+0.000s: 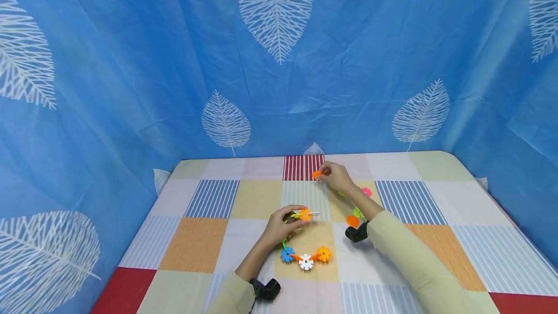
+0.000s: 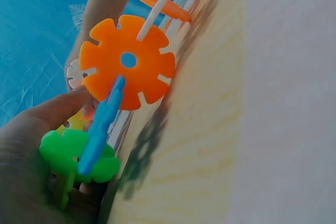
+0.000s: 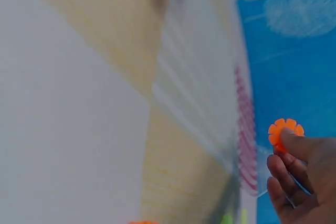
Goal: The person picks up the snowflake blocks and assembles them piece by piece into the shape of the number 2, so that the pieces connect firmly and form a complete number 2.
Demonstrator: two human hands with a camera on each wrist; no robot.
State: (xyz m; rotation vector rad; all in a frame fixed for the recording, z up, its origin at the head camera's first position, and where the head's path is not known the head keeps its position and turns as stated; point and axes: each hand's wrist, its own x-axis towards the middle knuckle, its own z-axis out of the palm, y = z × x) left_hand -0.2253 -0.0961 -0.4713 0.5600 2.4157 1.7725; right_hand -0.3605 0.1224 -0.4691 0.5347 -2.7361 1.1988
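In the head view my left hand (image 1: 279, 226) holds a chain of notched plastic flower discs at its far left side. An orange disc (image 1: 305, 214) shows by the left fingertips, with a white one beyond it. The chain curves toward me through a blue disc (image 1: 286, 255), a white disc (image 1: 306, 262) and a yellow-orange disc (image 1: 324, 254). Close up in the left wrist view, a green disc (image 2: 58, 150) lies against the palm. Farther away, my right hand (image 1: 337, 177) pinches a single orange disc (image 3: 277, 132) between thumb and fingers, apart from the chain.
Under the right forearm lie loose discs: a pink one (image 1: 366, 191), a green one (image 1: 358, 213) and an orange one (image 1: 352, 221). A patchwork cloth (image 1: 200, 244) covers the table. Blue leaf-print curtain (image 1: 331, 110) surrounds its back and sides.
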